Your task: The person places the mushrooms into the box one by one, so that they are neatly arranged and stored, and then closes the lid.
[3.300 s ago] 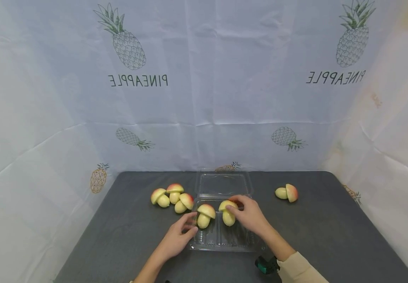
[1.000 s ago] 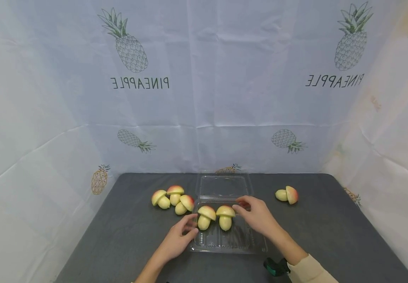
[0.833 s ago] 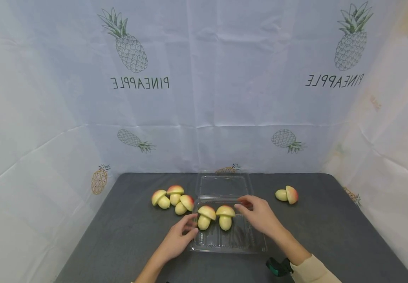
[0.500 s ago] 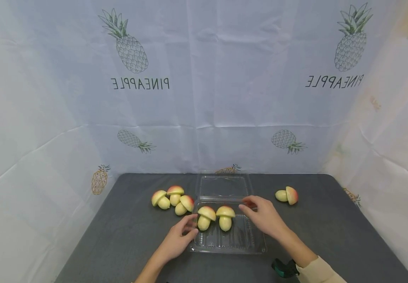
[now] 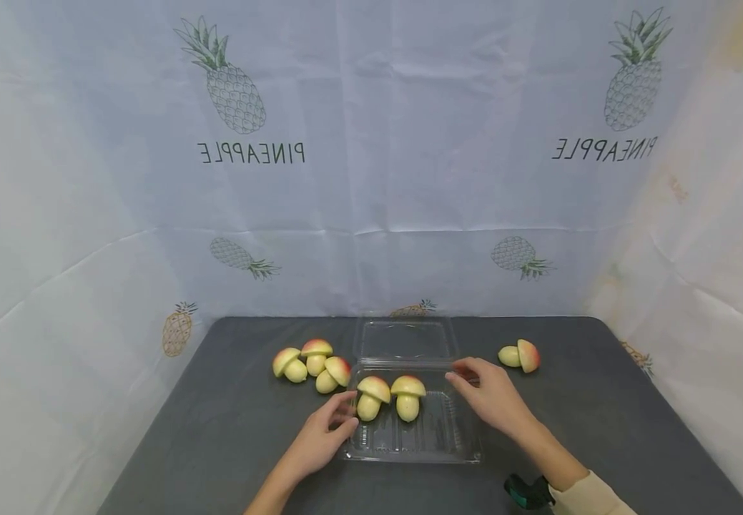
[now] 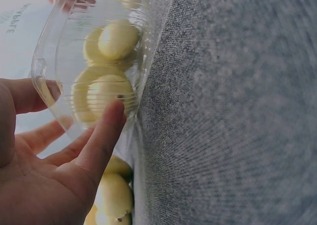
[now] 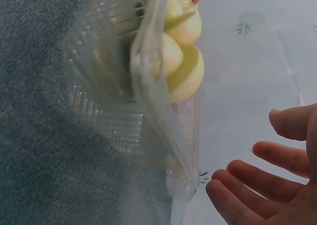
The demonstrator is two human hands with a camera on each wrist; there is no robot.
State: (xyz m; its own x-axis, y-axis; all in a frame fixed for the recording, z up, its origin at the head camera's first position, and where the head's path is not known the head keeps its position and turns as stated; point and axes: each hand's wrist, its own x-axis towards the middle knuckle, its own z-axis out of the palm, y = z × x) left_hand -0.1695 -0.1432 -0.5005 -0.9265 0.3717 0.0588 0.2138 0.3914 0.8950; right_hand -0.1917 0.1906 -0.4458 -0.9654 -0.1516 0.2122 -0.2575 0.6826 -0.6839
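A clear plastic container (image 5: 410, 454) stands with its lid (image 5: 403, 340) folded back behind it. Side by side in its left part are two yellow mushroom-shaped pieces (image 5: 373, 398) with red-tinged caps. My left hand (image 5: 320, 438) holds the container's left edge; in the left wrist view one fingertip (image 6: 115, 113) presses the outer wall, while another digit shows behind the clear rim. Over the container's right side, my right hand (image 5: 490, 397) hovers with fingers apart and nothing in them. In the right wrist view those fingers (image 7: 267, 178) are separate from the rim.
Several more mushroom-shaped pieces (image 5: 316, 355) lie clustered left of the container on the dark table (image 5: 249, 443). A single piece (image 5: 520, 355) lies on its side at the right. Pineapple-print cloth (image 5: 371, 179) encloses the table behind and at both sides.
The right hand has let go of the second mushroom-shaped piece, now beside the first in the container, and has drawn away rightward. The left hand stays at the container's edge.
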